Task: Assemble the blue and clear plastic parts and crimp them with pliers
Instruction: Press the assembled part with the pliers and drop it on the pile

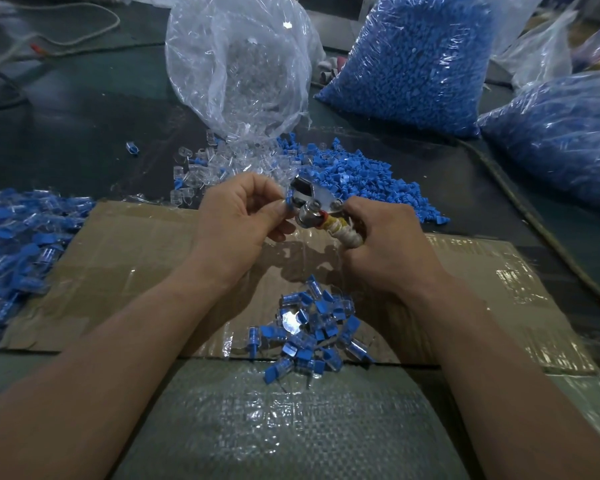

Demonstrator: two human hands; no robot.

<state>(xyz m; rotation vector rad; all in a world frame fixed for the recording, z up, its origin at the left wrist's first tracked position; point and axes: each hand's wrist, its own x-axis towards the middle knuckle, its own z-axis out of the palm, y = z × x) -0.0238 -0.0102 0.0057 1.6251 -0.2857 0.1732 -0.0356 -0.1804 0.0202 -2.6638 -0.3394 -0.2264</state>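
While hands (pixel 312 230) grip pliers (pixel 312 202), nothing reads.

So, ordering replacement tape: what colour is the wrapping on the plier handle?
Off-white wrapping on the metal pliers, head view.

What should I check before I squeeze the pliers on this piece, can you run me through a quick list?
1. Small blue and clear plastic piece pinched in the left hand: ok.
2. Right hand wrapped around the tape-bound handles of the shiny metal pliers: ok.
3. Piece placed at the pliers' head: ok, it sits against the metal.
4. Blue part fully seated in the clear part: cannot tell, too small and partly covered.
5. Left fingertips away from the metal head: not ok, they sit right beside it.
6. Room to drop the piece on the pile of assembled blue and clear pieces on the brown cardboard sheet: ok.
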